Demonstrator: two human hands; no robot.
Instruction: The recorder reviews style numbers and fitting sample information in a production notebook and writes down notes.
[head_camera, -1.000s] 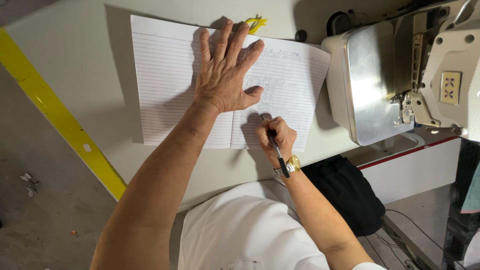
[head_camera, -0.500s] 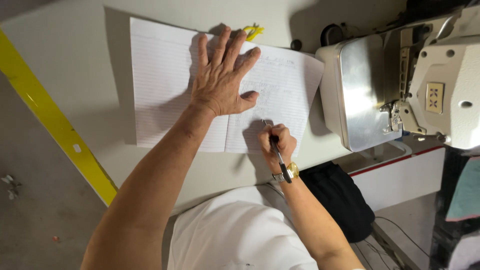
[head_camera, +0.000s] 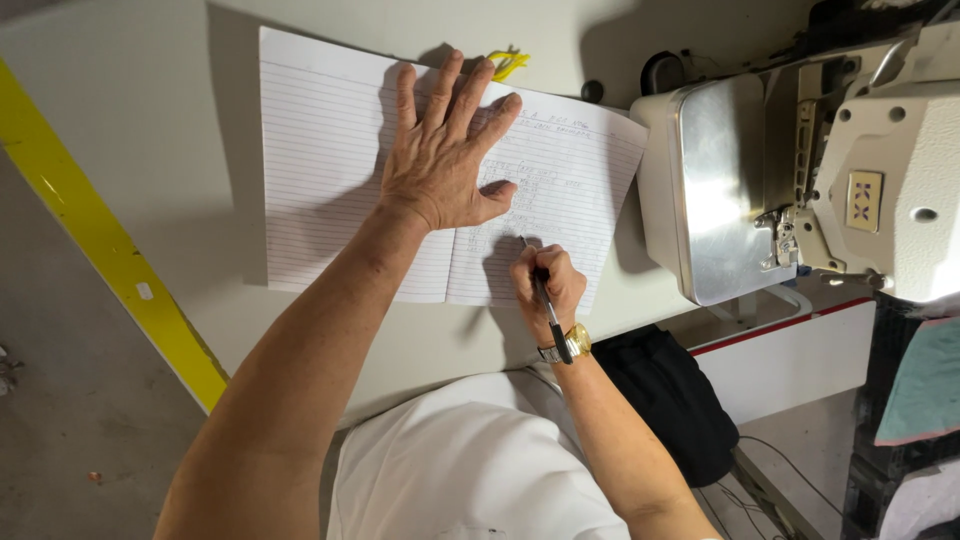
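Fingers of the left hand (head_camera: 440, 165) spread wide, flat on the notebook (head_camera: 330, 170); right hand (head_camera: 545, 285) fingers grip a pen (head_camera: 548, 310), tip on the page, beside a sewing machine (head_camera: 800, 170) on the worktop (head_camera: 150, 130).

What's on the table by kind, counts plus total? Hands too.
Hands: 2, left hand flat on the notebook, right hand writing
Open lined notebook: 1
Pen: 1, in the right hand's grip
Sewing machine: 1
Small yellow item at the notebook's top edge: 1
Wristwatch: 1
Total: 7
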